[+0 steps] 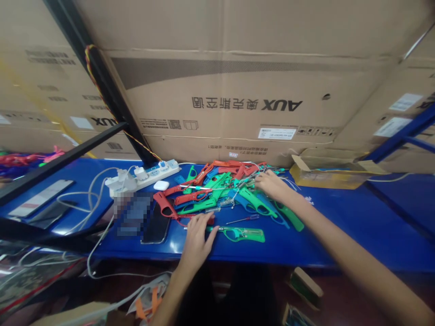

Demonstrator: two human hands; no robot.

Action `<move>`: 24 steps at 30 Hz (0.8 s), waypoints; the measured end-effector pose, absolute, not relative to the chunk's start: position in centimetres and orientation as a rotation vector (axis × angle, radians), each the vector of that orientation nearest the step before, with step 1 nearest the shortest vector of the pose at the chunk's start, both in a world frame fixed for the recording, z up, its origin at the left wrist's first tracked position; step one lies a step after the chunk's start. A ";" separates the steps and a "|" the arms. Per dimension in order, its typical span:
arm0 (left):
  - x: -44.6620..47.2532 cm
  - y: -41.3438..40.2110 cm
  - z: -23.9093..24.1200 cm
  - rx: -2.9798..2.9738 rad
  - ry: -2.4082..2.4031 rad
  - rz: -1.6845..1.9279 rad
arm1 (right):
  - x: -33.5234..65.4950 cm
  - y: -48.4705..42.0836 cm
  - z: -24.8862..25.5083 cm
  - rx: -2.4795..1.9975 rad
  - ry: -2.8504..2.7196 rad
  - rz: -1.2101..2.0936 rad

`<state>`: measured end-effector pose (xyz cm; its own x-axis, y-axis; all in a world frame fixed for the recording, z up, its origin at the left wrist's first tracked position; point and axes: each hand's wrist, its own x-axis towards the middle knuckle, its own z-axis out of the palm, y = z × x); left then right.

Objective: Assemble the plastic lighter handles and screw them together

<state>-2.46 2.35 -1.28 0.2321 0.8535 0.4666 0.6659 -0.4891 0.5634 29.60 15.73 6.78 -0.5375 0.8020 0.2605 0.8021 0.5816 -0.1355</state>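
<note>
Right forearm (353, 260) nearest, right hand (269, 183) in the lighter pile (220, 182) at three o'clock, left hand (199, 235) at seven touching a green lighter (249, 234) at five, fingers part-curled, either grip untellable from here: likely picking, calling for a clean lift.

1 green plastic gun-shaped casing (250, 234) lies flat, grip rightward, near a jumbled pile of red, green and blue casings (219, 186).
</note>
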 end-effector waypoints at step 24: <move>-2.8 2.0 -0.8 2.194 1.306 1.141 | 26.3 4.1 4.6 -1.040 -1.268 0.806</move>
